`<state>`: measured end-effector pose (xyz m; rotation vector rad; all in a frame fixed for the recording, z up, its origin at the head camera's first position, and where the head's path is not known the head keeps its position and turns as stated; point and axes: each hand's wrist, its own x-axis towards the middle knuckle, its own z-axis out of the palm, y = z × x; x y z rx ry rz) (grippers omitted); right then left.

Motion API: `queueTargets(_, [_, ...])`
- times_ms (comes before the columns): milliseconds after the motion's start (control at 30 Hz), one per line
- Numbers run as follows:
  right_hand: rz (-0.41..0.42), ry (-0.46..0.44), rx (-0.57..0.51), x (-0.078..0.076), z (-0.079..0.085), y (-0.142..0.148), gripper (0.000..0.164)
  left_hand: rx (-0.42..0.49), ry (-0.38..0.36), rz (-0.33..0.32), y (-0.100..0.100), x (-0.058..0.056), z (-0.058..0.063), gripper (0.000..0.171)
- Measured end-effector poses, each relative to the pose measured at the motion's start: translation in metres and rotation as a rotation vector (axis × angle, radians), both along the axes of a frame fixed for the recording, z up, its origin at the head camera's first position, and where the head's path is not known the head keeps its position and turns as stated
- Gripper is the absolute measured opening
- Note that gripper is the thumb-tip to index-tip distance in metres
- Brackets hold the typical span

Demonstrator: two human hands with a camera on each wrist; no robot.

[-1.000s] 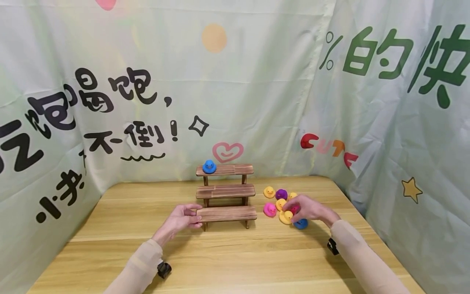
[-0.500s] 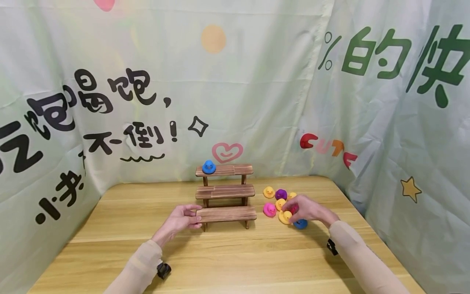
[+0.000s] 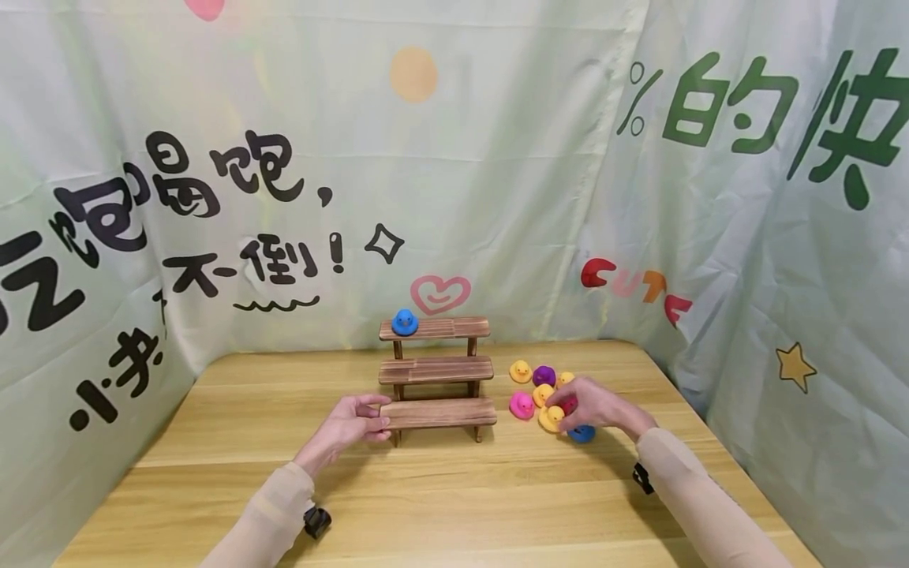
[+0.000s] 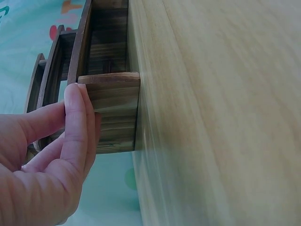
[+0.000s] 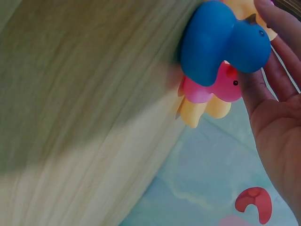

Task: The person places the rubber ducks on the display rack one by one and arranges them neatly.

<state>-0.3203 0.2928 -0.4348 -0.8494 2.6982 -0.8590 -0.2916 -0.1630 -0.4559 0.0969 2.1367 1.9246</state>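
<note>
A small three-step wooden display shelf [image 3: 436, 412] stands mid-table, a blue rubber duck [image 3: 405, 322] on the left of its top step. At the left end of the lowest step, my left hand [image 3: 349, 420] pinches the board; in the left wrist view, its fingers [image 4: 75, 117] meet the board beside the leg. My right hand [image 3: 595, 402] holds a yellow rubber duck [image 3: 551, 420] by its head, among other ducks. Another blue duck [image 5: 209, 42] sits close under that hand, with a pink duck [image 5: 197, 90] behind it. The right fingertips are partly hidden.
Beside the shelf's right end lie a pink duck [image 3: 521, 405], a purple duck [image 3: 544, 375] and several yellow ducks, including a yellow duck [image 3: 521, 371] at the back. Printed cloth [image 3: 497, 197] hangs around the wooden table [image 3: 454, 497].
</note>
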Motion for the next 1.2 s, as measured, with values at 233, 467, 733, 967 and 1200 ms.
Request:
queueTargets(233, [-0.06,-0.021,-0.078,0.001,0.005,0.002,0.033,-0.005,0.003,0.003,0.0,0.001,0.001,0.045])
queueTargets(467, [-0.107,-0.014,-0.147,0.003,0.016,0.0,0.035,-0.007,0.007,0.003,0.0,0.001,0.002,0.045])
queueTargets(733, [-0.127,-0.03,-0.2,0.003,0.022,-0.015,0.037,-0.013,0.013,0.0,-0.001,0.002,0.001,0.045])
queueTargets(967, [-0.15,-0.046,-0.281,0.0,0.025,-0.034,0.038,-0.015,0.012,0.013,-0.002,0.002,0.0,0.045])
queueTargets(1200, [-0.131,-0.059,-0.395,0.0,0.032,-0.053,0.039,-0.016,0.011,0.0,-0.001,0.001,0.0,0.047])
